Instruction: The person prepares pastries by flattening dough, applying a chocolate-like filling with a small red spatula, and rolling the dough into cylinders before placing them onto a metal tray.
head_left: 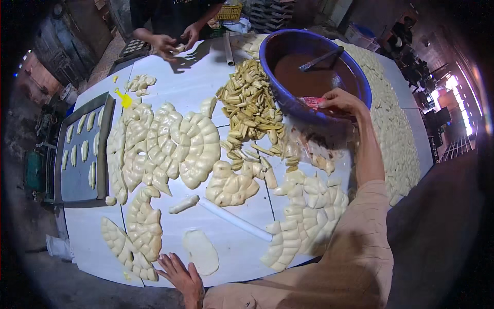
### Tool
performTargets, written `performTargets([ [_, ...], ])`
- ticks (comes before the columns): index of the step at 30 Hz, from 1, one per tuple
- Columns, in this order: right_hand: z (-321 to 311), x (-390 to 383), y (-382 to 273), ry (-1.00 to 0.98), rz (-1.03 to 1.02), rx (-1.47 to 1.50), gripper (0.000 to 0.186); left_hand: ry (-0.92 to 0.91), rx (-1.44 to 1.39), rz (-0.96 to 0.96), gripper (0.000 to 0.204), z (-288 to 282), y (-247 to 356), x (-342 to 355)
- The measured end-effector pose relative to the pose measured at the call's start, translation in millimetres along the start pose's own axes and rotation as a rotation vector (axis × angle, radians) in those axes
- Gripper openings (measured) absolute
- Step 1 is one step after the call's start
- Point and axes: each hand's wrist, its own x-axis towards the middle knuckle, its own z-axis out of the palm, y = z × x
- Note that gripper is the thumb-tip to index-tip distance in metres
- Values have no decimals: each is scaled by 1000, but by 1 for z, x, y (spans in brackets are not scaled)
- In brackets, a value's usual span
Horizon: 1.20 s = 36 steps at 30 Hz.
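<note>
My left hand (181, 277) lies on the near edge of the table, fingers spread, holding nothing. Its fingertips are beside scored dough pieces, and a flattened oval of dough (200, 252) lies just to its right. My right hand (343, 104) reaches over the near rim of a large blue basin (275, 85) and grips a flat red tool (311, 102), whose exact kind I cannot make out. Smooth brown filling (293, 72) sits in the basin, and a dark-handled utensil (321, 58) leans in it. A white rolling pin (235, 220) lies beside a small dough roll (183, 204).
Banana pieces (249, 103) are heaped left of the basin. Dough pieces (175, 144) cover the middle, with more (386, 118) along the right. A tray (103, 154) of shaped dough is at left. Across the table, another person's hands (175, 45) hold a small pale piece.
</note>
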Motion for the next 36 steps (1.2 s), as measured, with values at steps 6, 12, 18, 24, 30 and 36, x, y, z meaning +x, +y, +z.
performTargets([
  [6, -15, 5, 13, -161, 123, 266, 26, 43, -29, 28, 69, 5, -5, -1],
  [12, -16, -7, 11, -61, 80, 265, 30, 18, -67, -10, 70, -4, 5, 3],
  [18, -18, -42, 5, -56, 117, 447, 25, 66, -91, 57, 69, 5, -4, -2],
  [24, 58, -76, -59, 120, -89, 366, 28, 55, -110, 31, 69, 4, -20, -6],
  [30, 135, -145, -105, -248, -129, 240, 35, 167, -221, 161, 71, 8, -3, 8],
  [36, 296, -191, -169, -409, -391, -35, 35, 234, -213, 195, 72, 20, -22, 0],
])
